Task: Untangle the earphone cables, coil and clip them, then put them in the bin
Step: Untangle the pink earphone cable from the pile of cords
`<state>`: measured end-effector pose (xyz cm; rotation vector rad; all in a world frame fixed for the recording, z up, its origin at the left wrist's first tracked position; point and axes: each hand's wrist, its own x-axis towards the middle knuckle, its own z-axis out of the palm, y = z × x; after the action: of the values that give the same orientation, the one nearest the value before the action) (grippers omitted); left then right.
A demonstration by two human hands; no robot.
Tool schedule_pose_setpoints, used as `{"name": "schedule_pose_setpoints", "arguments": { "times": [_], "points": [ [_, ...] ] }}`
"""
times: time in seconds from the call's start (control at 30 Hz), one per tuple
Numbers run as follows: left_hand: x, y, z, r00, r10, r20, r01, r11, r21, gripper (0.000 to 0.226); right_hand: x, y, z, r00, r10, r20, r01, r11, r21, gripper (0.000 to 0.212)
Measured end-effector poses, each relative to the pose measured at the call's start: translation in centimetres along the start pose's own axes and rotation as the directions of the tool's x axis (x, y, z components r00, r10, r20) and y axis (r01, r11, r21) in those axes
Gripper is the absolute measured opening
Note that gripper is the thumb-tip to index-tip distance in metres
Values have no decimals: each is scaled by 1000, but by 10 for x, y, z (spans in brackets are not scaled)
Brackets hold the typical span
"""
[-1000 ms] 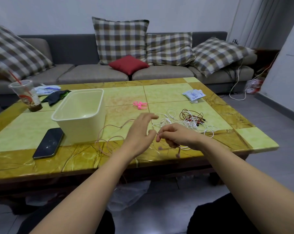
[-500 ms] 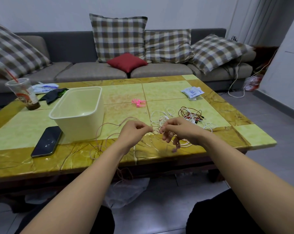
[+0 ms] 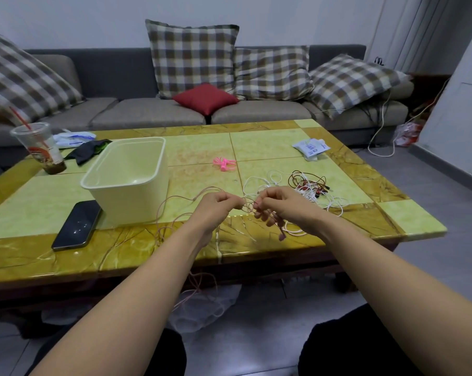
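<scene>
Above the table's front edge, my left hand [image 3: 217, 208] and my right hand [image 3: 281, 208] pinch a thin pink earphone cable [image 3: 175, 210] between them, fingertips almost touching. The cable loops left across the table and hangs over its front edge; a pink earbud [image 3: 282, 236] dangles below my right hand. A tangle of white and dark red earphone cables [image 3: 308, 187] lies just behind my right hand. Pink clips [image 3: 224, 163] lie mid-table. The cream bin [image 3: 129, 177] stands to the left, and what shows of its inside is bare.
A black phone [image 3: 77, 224] lies in front of the bin. A plastic cup with a red straw [image 3: 41, 147], a dark cloth [image 3: 89, 151] and white packets [image 3: 310, 147] sit toward the table's far edges. A grey sofa [image 3: 148, 112] with cushions stands behind.
My left hand, open a second ago, has closed its fingers on the pink cable. Both hands have drawn together over the table's front edge.
</scene>
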<state>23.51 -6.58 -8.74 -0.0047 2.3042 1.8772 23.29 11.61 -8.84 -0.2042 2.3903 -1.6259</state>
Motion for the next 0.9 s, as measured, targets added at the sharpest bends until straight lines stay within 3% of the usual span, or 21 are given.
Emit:
{"name": "schedule_pose_setpoints", "arguments": {
  "times": [0.13, 0.3, 0.43, 0.6, 0.77, 0.9],
  "points": [
    [1, 0, 0, 999, 15, 32, -15, 1000, -14, 6, 2, 0, 2, 999, -29, 38, 24, 994, 106, 13],
    [0, 1, 1, 994, -28, 105, 26, 999, 22, 17, 2, 3, 1, 998, -54, 42, 51, 997, 66, 21],
    [0, 0, 0, 996, -58, 66, 57, 998, 8, 15, 3, 3, 1, 999, -34, 19, 32, 996, 89, 12],
    [0, 0, 4, 994, -61, 88, 63, 998, -22, 19, 4, 3, 3, 998, -48, 28, 49, 997, -61, 6],
    [-1, -3, 5, 989, -48, 140, 46, 999, 17, 28, 6, 2, 3, 993, -111, -26, 111, 994, 18, 10],
    [-1, -3, 5, 996, 27, 87, -26, 1000, -15, 16, 4, 4, 4, 998, -61, 31, 63, 996, -58, 6]
  ]
}}
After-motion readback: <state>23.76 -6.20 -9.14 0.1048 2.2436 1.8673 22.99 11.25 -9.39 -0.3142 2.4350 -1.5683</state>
